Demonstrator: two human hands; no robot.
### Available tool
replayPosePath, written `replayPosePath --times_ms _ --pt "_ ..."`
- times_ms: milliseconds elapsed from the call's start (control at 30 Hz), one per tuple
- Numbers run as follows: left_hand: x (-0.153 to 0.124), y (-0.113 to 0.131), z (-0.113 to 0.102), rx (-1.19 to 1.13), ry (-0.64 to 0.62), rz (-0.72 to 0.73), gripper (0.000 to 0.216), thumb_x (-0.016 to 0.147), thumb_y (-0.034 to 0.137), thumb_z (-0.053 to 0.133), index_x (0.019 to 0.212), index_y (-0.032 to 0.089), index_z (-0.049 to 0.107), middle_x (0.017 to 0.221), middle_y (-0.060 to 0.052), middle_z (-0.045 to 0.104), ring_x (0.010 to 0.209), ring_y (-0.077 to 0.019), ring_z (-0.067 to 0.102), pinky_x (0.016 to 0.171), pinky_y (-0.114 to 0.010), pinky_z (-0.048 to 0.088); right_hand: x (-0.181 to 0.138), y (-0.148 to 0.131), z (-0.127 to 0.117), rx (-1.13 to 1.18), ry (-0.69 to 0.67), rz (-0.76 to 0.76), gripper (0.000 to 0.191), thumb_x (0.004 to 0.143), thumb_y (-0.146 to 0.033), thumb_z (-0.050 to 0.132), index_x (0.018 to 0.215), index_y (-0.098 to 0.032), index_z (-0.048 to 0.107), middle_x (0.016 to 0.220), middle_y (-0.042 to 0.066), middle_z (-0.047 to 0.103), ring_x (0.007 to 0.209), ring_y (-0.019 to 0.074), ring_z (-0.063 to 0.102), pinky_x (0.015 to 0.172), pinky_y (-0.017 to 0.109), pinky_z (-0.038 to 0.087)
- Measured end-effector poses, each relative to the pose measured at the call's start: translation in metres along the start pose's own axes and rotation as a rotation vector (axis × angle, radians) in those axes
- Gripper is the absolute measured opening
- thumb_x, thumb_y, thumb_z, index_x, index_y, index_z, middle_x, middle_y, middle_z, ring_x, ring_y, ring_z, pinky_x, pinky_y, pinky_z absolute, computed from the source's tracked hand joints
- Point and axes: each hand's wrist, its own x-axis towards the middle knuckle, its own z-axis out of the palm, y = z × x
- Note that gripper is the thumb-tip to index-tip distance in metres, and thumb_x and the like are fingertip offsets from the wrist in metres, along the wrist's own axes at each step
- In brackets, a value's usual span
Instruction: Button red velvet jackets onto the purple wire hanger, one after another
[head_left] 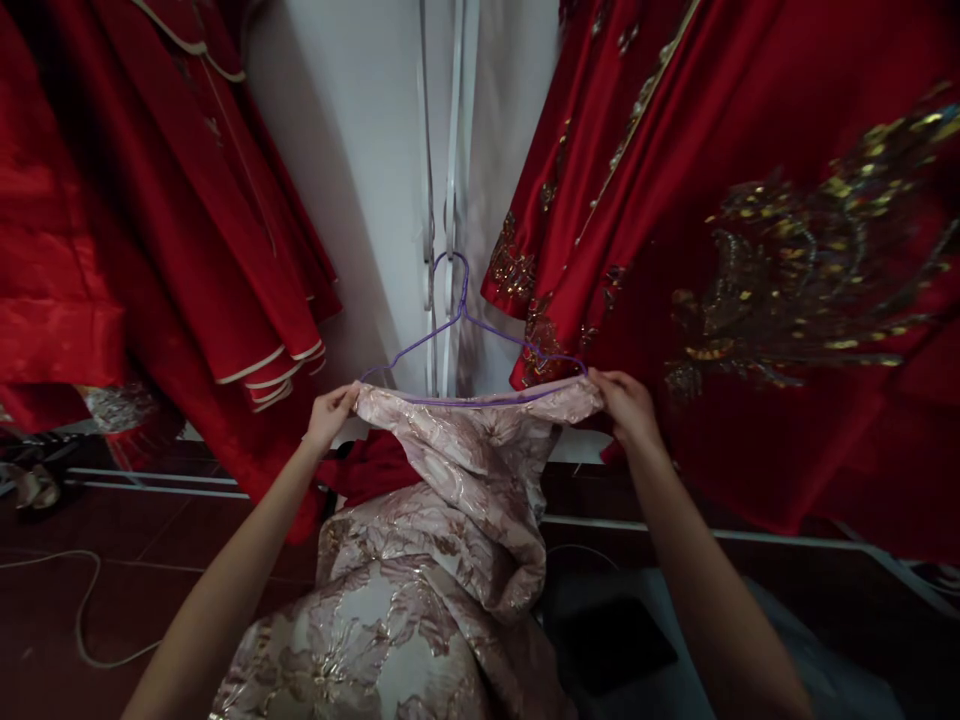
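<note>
A pale pink brocade dress (450, 520) with a gold floral pattern hangs from a purple wire hanger (463, 318). The hanger's hook sits on a white metal rack (448, 200). At the left end of the dress's top edge, my left hand (334, 412) pinches the fabric by the hanger's tip. My right hand (624, 402) grips the opposite end of that edge in the same way. Between the two hands the neckline is stretched out wide. Folds of the skirt drop toward me and run out of view at the bottom.
Red garments (217, 220) hang at the left, and a red robe (750, 300) with gold embroidery hangs at the right. Low white rails (172, 484) run near the floor. Shoes (34, 487) and a pale cable (94, 610) lie at the left; a dark flat object (619, 640) lies lower right.
</note>
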Motion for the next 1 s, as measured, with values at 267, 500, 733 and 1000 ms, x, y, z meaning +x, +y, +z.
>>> replayPosePath --times_ms 267,500,733,1000 --pt "-0.032 0.028 0.016 0.396 -0.085 0.292 0.04 0.087 0.049 0.035 0.087 0.018 0.06 0.082 -0.004 0.063 0.078 -0.0157 0.057 0.073 -0.026 0.045 -0.07 -0.025 -0.003 -0.168 -0.441 -0.224 0.027 0.072 -0.045 0.063 0.078 -0.018 0.066 0.079 0.006 0.068 0.075 0.0185 0.061 0.069 0.031 0.047" --pt "-0.033 0.083 0.09 0.523 -0.43 0.694 0.03 0.092 0.031 0.032 0.099 0.02 0.058 0.114 -0.004 0.061 0.105 -0.0146 0.052 0.097 -0.032 0.035 -0.067 -0.072 0.031 -0.106 -0.395 -0.496 0.017 0.079 -0.036 0.058 0.076 -0.019 0.061 0.105 0.008 0.065 0.098 0.0201 0.06 0.089 0.037 0.042" --pt "-0.049 0.059 0.118 0.418 -0.423 0.673 0.028 0.092 0.03 0.034 0.095 0.02 0.06 0.113 -0.005 0.061 0.104 -0.0173 0.052 0.095 -0.035 0.037 -0.017 -0.04 -0.007 -0.244 -0.061 -0.512 0.017 0.079 -0.036 0.055 0.078 -0.02 0.058 0.11 0.01 0.064 0.101 0.023 0.06 0.089 0.041 0.043" --pt "-0.051 0.057 0.104 0.331 -0.43 0.633 0.027 0.091 0.031 0.036 0.094 0.02 0.061 0.112 -0.005 0.062 0.104 -0.0179 0.052 0.096 -0.036 0.035 0.001 -0.021 -0.029 -0.365 0.105 -0.475 0.014 0.078 -0.036 0.057 0.078 -0.022 0.059 0.098 0.008 0.068 0.093 0.0246 0.063 0.084 0.042 0.047"
